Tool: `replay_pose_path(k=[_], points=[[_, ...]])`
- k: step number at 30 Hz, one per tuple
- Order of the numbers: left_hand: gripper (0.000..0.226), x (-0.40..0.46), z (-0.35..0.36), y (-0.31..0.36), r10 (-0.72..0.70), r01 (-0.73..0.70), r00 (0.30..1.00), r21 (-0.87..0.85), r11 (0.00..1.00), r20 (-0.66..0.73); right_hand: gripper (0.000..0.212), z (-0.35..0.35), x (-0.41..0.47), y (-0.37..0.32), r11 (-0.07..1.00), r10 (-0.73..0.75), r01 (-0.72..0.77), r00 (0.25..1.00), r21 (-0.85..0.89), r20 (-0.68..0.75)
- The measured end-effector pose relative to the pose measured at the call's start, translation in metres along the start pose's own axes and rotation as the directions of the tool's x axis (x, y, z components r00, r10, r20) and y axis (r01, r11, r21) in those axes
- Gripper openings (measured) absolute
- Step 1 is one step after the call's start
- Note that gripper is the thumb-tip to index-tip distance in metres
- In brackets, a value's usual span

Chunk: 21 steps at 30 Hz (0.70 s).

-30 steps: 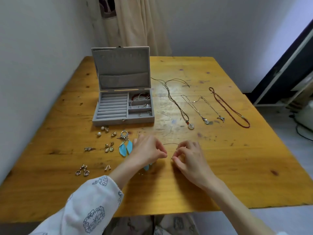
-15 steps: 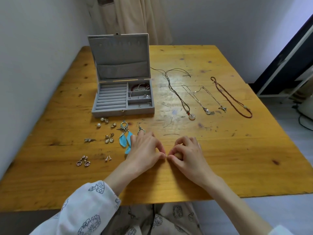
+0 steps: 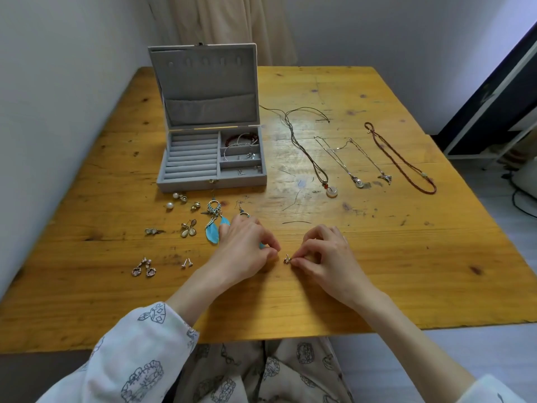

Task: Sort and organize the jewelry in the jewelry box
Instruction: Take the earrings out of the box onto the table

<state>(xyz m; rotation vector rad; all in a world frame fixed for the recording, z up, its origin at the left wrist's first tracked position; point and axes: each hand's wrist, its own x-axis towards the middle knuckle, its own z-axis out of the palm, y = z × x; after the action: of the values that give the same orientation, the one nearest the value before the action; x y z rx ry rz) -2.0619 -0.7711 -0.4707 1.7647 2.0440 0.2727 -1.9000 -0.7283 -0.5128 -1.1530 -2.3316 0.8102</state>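
Yellow wooden desk point(image 3: 377, 257), open grey jewelry box point(image 3: 212, 158) at its far left, necklaces point(image 3: 343, 161) right of box, earrings point(image 3: 189, 228) before it, right hand point(image 3: 328, 260) grip pinching small earring point(image 3: 287, 259), left hand point(image 3: 247, 248) fingertips pressed together beside it, contents unclear

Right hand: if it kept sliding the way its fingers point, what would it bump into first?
The right hand points left, pinching a small earring. Going straight on, it would probably meet the left hand first, whose fingertips sit just across a small gap. Depth is hard to judge here.
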Motion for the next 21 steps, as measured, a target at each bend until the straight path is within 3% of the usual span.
replay_pose_path(k=[12, 21], points=[[0.018, 0.009, -0.027, -0.027, 0.045, -0.051, 0.997, -0.100, 0.994, -0.063, 0.004, -0.009, 0.008, -0.003, 0.983, 0.073, -0.077, 0.997, 0.164, 0.034], [0.020, 0.053, -0.079, -0.062, 0.013, -0.026, 0.993, -0.111, 0.993, -0.117, 0.017, -0.017, 0.101, -0.032, 0.992, -0.003, 0.000, 1.000, 0.128, 0.028]])
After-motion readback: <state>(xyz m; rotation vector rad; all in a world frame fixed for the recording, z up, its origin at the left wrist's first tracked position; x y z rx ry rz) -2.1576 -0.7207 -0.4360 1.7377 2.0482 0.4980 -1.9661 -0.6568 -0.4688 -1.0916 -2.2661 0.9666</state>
